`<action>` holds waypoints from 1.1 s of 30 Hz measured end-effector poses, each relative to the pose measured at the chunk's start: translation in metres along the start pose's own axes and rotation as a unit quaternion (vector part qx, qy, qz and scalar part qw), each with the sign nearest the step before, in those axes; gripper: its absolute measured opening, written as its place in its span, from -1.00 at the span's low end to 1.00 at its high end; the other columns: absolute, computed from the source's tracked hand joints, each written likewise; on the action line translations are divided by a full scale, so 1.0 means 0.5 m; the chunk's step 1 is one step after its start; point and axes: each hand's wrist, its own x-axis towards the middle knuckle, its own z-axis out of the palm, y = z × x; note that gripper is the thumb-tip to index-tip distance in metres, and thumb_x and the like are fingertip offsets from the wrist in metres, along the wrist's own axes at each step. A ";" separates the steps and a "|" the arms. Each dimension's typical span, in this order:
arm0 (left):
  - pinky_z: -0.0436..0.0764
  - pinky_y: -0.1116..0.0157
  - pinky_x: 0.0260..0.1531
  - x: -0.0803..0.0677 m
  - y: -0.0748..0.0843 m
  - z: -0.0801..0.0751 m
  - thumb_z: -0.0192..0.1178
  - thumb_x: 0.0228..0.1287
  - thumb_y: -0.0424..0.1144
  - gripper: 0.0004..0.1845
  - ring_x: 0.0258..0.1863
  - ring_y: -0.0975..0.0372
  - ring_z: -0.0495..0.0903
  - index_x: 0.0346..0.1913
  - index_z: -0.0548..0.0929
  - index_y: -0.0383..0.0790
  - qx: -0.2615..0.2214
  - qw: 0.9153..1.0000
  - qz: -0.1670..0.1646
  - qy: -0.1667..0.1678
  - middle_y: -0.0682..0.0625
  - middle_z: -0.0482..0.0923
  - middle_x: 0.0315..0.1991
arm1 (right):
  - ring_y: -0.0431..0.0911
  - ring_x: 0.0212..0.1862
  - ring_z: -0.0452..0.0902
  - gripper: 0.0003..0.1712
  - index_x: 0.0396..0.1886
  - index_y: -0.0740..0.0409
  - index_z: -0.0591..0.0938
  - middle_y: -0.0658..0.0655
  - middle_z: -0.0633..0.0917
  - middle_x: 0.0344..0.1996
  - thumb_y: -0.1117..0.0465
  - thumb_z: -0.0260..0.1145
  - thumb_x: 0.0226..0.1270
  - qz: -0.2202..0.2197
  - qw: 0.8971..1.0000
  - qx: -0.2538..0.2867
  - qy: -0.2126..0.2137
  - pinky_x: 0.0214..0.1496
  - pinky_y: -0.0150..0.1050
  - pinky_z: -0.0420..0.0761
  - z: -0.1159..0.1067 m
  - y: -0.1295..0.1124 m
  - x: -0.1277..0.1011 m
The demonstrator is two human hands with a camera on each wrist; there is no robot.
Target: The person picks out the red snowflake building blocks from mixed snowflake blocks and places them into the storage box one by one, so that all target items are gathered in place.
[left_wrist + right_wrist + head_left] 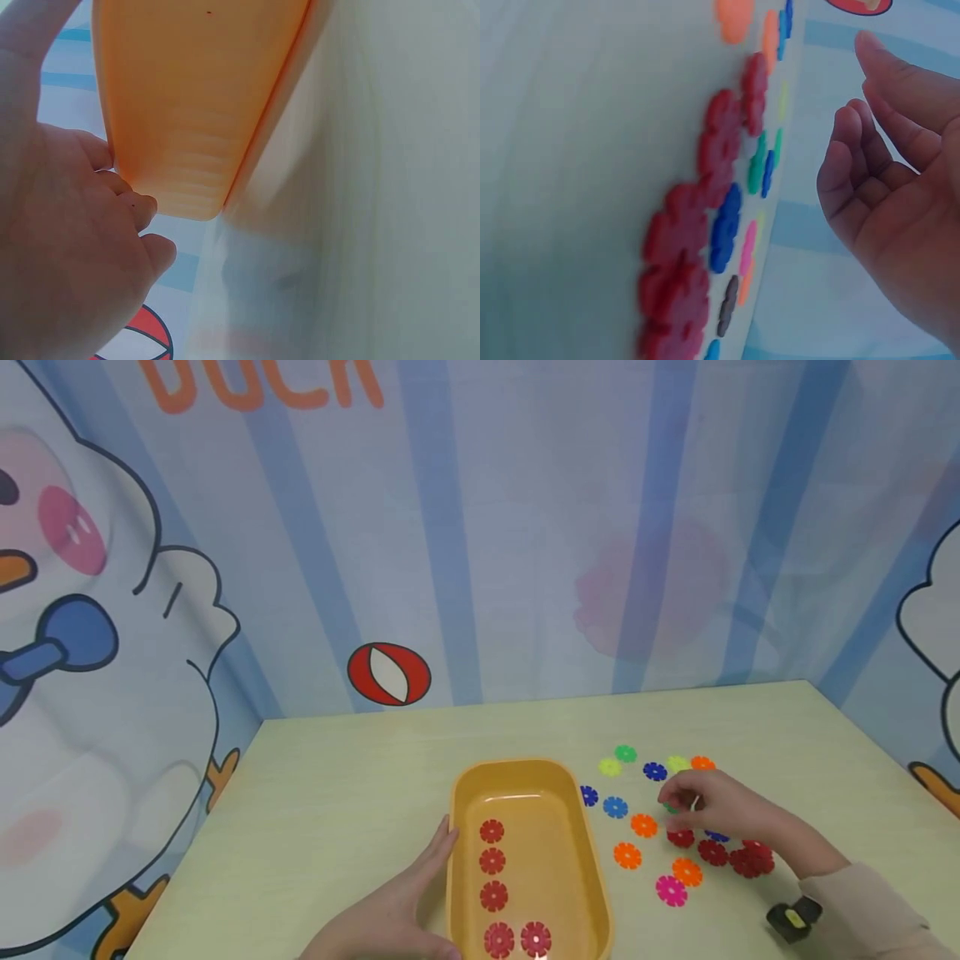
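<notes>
Left hand's spread wide against the tray's left edge, red discs inside, mostly along that side; table stretches beyond. Right hand's loose, thumb apart, above scattered discs right of the tray.

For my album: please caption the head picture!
Left hand touches yellow tray with red discs; right hand above colourful discs.

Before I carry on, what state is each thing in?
Yellow tray: upright on the table, partly filled
Red discs in the tray: five, flat, apart
Loose discs: scattered beside the tray, some red ones overlapping
Left fingers: touching the tray's side
Right fingers: above the loose discs, no disc visible in them
</notes>
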 end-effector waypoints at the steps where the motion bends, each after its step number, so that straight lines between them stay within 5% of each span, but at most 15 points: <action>1: 0.20 -0.20 0.32 0.000 0.000 0.000 0.48 -0.08 0.14 0.23 0.48 0.06 -0.06 0.52 -0.20 0.32 0.000 1.000 0.001 0.001 0.29 -0.33 0.54 | -0.20 -0.30 0.42 -0.70 -0.14 0.24 0.62 -0.01 0.55 -0.38 0.21 0.43 0.17 0.009 1.000 -0.001 -0.003 -0.26 -0.39 0.58 0.002 0.004 -0.001; 15: 0.25 -0.17 0.31 0.002 0.000 0.001 0.49 -0.09 0.13 0.24 0.47 0.07 -0.03 0.52 -0.21 0.36 -0.008 1.000 -0.004 0.002 0.31 -0.32 0.54 | -0.08 -0.25 0.42 -0.58 -0.20 0.12 0.61 0.01 0.55 -0.38 0.10 0.56 -0.03 0.100 0.995 -0.016 -0.025 -0.29 -0.31 0.55 0.019 0.031 -0.008; 33: 0.24 -0.16 0.31 0.001 0.002 0.002 0.46 -0.04 0.12 0.20 0.47 0.04 -0.05 0.51 -0.21 0.38 -0.021 1.000 0.002 -0.004 0.27 -0.33 0.55 | -0.09 -0.31 0.41 -0.68 -0.29 0.11 0.60 -0.01 0.54 -0.44 0.19 0.55 -0.01 0.102 0.994 -0.034 -0.035 -0.32 -0.33 0.51 0.020 0.033 -0.007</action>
